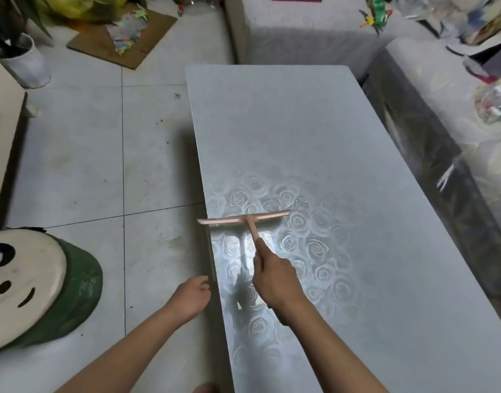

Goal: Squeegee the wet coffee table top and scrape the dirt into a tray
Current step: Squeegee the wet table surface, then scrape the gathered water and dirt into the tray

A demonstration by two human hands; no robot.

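A pale grey coffee table top [300,131] with a rose pattern fills the middle and right of the head view. A pink T-shaped squeegee [243,218] lies with its blade on the table near the left edge, one end overhanging that edge. My right hand [274,276] grips the squeegee's handle from below, index finger stretched along it. My left hand [191,296] hovers off the table's left edge over the floor, fingers loosely curled, holding nothing that I can see. No tray is visible.
A round panda-face stool with a green skirt [30,287] stands at the left on the tiled floor [87,165]. A white pot [25,63] and cardboard [121,38] lie at the far left. A sofa [442,143] runs along the right.
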